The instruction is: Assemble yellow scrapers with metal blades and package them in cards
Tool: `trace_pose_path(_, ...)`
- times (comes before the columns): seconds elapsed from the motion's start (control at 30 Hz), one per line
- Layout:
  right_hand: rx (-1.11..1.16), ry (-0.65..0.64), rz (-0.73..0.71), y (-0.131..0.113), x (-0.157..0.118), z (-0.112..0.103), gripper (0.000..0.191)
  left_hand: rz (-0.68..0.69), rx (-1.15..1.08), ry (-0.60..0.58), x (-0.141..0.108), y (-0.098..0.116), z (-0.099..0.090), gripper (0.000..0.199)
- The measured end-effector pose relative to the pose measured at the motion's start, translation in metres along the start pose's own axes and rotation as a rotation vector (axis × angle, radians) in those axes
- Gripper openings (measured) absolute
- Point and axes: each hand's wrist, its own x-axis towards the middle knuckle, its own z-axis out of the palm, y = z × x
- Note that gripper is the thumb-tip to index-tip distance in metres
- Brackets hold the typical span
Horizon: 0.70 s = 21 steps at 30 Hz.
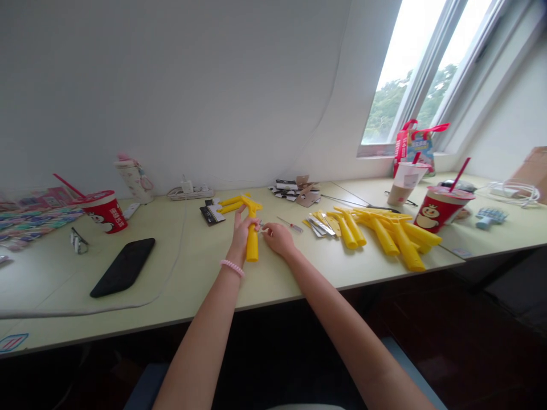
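Note:
My left hand is shut around a yellow plastic tool handle, which stands with its wide head pointing away from me. My right hand lies just to its right, with its fingertips pinching a small pale part against the handle. The part is too small to identify. A thin screwdriver rests on the desk just beyond my right hand. To the right lies a heap of similar yellow handles, with metal blades beside it.
Black-and-white packaging lies left of my hands, and a black phone lies further left. Red-and-white cups stand toward both desk ends. A power strip sits by the wall, and the desk's front edge runs below my forearms.

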Motion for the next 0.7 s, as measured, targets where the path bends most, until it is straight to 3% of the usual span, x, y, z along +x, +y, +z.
trace_pose_path(0.13, -0.145, -0.044, 0.004, -0.004, 0.007, 0.003, 0.020, -0.077, -0.113, 0.004, 0.000, -0.006, -0.010, 0.058)
trace_pose_path(0.43, -0.268, -0.046, 0.000, -0.001, 0.007, 0.000, 0.017, -0.220, -0.119, -0.173, 0.005, -0.009, -0.022, 0.066)
trace_pose_path(0.5, -0.188, -0.005, 0.104, 0.007, 0.006, -0.006, 0.015, -0.232, -0.104, -0.179, 0.005, -0.009, -0.022, 0.069)
trace_pose_path(0.6, 0.055, 0.160, 0.291, 0.022, 0.009, -0.017, 0.017, -0.244, -0.048, -0.196, 0.003, -0.008, -0.021, 0.068)
trace_pose_path(0.7, 0.293, 0.283, 0.293, 0.031, 0.011, -0.026, 0.020, -0.267, 0.049, -0.275, -0.002, -0.006, -0.018, 0.062)
